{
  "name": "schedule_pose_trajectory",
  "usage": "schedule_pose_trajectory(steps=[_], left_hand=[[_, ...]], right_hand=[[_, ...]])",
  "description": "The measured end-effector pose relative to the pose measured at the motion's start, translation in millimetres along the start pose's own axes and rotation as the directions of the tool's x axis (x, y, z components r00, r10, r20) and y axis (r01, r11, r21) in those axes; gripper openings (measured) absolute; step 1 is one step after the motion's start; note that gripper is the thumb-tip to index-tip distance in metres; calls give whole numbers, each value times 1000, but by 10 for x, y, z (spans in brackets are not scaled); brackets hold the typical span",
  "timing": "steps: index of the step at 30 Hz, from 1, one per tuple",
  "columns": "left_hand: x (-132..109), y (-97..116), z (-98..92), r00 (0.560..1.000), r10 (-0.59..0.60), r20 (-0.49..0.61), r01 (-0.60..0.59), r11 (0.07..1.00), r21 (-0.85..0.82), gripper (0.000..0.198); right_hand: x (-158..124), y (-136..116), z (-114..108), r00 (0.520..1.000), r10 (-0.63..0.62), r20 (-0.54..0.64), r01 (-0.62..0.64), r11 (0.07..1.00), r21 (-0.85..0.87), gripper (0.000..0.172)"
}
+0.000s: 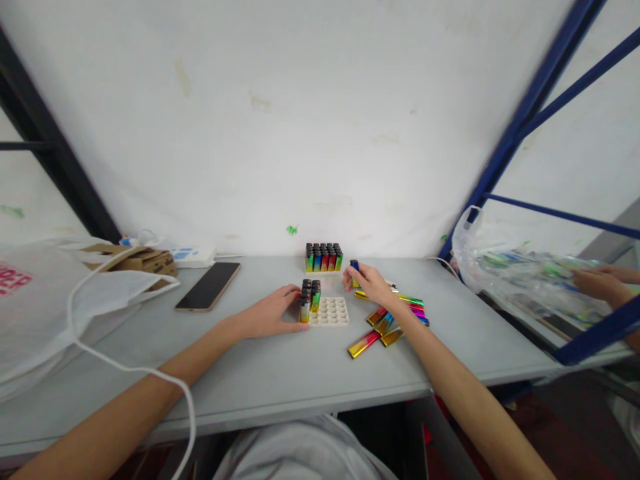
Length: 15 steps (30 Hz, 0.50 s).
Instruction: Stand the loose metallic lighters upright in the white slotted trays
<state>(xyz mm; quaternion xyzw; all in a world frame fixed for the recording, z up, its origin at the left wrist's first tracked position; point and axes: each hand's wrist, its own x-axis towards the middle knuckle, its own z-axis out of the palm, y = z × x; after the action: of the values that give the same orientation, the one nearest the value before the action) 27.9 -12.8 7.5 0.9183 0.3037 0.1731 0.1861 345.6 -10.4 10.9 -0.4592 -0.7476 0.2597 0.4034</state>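
Two hands at desk [260, 373] middle. Right hand [367, 283] pinches small lighter [355, 266] upright at fingertips, dark blue top, just behind white tray [334, 313]. Tray is moulded plastic grid of sockets, few glossy rainbow lighters [310, 297] stand in its left rows. Left hand [273, 313] fingers relaxed, uncurled, tips touching tray's left side. Shiny metallic sleeves [387, 323] lie loose right of tray. Full batch [324, 257] near back edge. Phone [207, 285] flat, toward back-left.

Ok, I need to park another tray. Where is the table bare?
Bare grey table runs along the near edge, in front of the white tray. Another patch lies between the phone and the left hand. Crowded: the loose lighters by the right hand holding a blue lighter.
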Motion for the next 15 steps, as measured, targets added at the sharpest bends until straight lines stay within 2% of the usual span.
schedule_pose_trajectory(steps=[2, 5, 7, 11, 15], left_hand=[[1, 2, 2, 1000, -4, 4, 4, 1000, 0, 69], [5, -8, 11, 1000, -4, -6, 4, 1000, -19, 69], [6, -12, 14, 1000, 6, -12, -7, 1000, -26, 68], [4, 6, 1, 1000, 1, -4, -1, 1000, -23, 70], [1, 25, -10, 1000, -5, -1, 5, 1000, -21, 70]], right_hand=[[-19, 10, 47, 998, 63, -14, -62, 996, 58, 53], [-10, -28, 126, 986, 157, -64, -155, 987, 38, 51], [-1, -73, 176, 985, 149, -90, -153, 988, -33, 51], [-13, -148, 272, 986, 52, -156, -89, 967, -238, 54], [-28, -178, 346, 974, 83, -211, -144, 945, -294, 54]])
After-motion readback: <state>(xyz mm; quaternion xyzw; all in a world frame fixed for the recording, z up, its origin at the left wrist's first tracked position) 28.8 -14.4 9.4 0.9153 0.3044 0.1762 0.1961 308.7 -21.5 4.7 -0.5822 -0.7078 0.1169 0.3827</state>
